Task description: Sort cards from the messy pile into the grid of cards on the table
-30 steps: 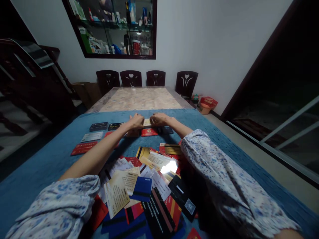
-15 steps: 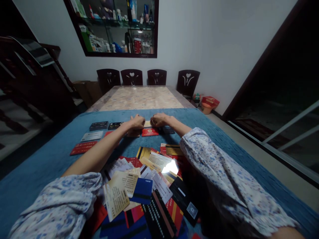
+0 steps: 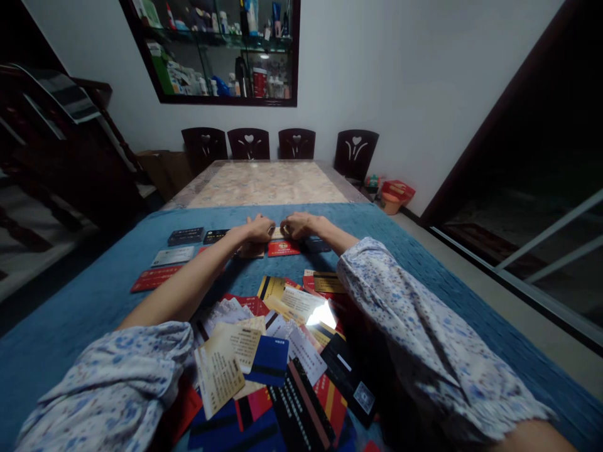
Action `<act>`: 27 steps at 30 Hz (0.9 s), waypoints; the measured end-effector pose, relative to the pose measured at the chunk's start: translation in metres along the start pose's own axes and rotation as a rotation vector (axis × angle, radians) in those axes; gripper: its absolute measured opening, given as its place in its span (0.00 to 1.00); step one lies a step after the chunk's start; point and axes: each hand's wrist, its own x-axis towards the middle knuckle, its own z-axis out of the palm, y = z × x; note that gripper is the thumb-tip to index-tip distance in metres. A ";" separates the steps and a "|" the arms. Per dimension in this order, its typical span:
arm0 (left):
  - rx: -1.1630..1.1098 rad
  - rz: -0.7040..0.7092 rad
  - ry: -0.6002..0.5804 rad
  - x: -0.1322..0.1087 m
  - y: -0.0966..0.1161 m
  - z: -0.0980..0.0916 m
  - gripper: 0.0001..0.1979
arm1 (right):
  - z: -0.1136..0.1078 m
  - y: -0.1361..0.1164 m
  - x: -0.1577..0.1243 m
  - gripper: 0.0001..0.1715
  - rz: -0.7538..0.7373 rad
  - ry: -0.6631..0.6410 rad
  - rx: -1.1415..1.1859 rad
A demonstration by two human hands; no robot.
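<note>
My left hand (image 3: 260, 229) and my right hand (image 3: 301, 225) meet at the far row of cards, their fingers curled in. Between them shows part of a cream card (image 3: 277, 233), gripped at its two sides; the fingers cover the rest of it. Just in front of it lies a red card (image 3: 283, 248). A dark card (image 3: 316, 245) sits under my right wrist, and a tan card (image 3: 252, 253) is partly hidden below my left hand. Nearer to me spreads a loose heap of mixed cards, with a blue card (image 3: 270, 360) and a black card (image 3: 348, 380) among them.
On the left, black cards (image 3: 185, 236), a silver card (image 3: 172, 256) and a red card (image 3: 154, 278) lie in separate spots on the blue cloth (image 3: 85, 314). Bare patterned tabletop (image 3: 268, 182) extends beyond it, with dark chairs (image 3: 357, 154) at the far end.
My right hand has shifted slightly left, toward my left hand. The view has tilted a little; the cards in the heap lie as before.
</note>
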 end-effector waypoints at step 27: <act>0.003 0.042 -0.014 0.002 0.002 -0.004 0.20 | 0.007 0.006 0.010 0.23 -0.031 0.035 -0.009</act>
